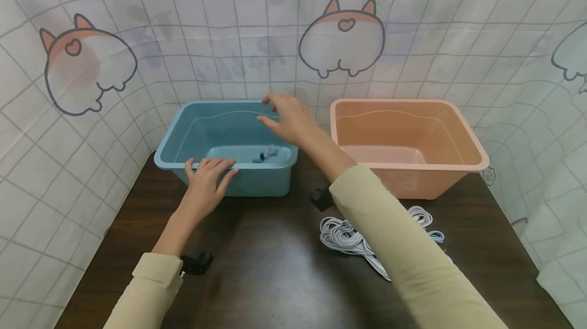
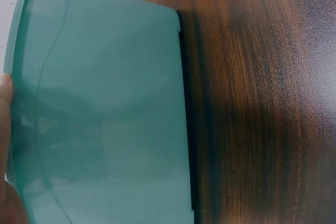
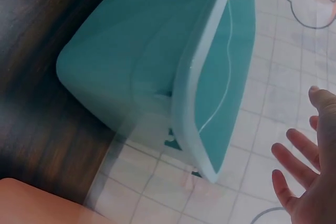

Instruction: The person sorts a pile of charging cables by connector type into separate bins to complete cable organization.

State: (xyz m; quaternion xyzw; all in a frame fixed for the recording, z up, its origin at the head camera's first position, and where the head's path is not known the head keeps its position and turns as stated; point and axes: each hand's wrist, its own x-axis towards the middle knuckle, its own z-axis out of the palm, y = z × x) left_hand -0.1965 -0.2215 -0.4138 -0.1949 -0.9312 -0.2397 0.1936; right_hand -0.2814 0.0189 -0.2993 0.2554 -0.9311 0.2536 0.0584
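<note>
A blue plastic bin [image 1: 238, 179] stands at the back left of the table. My left hand [image 1: 206, 184] grips its front rim, fingers over the edge and thumb on the outer side; fingertips on the rim [image 3: 189, 72] also show in the right wrist view. My right hand [image 1: 291, 120] is held above the bin's right side, fingers spread and slightly bent, with nothing in it. Inside the bin, near the right end, lies a small clear and dark-blue item [image 1: 268, 153], too small to identify.
An orange bin [image 1: 410, 181] stands to the right of the blue one. Bundled white cables [image 1: 341, 237] lie on the dark wooden table [image 1: 270, 268], partly hidden by my right sleeve, with a light-blue coil [image 1: 436, 236] beside them. A patterned cloth [image 1: 229, 28] hangs behind.
</note>
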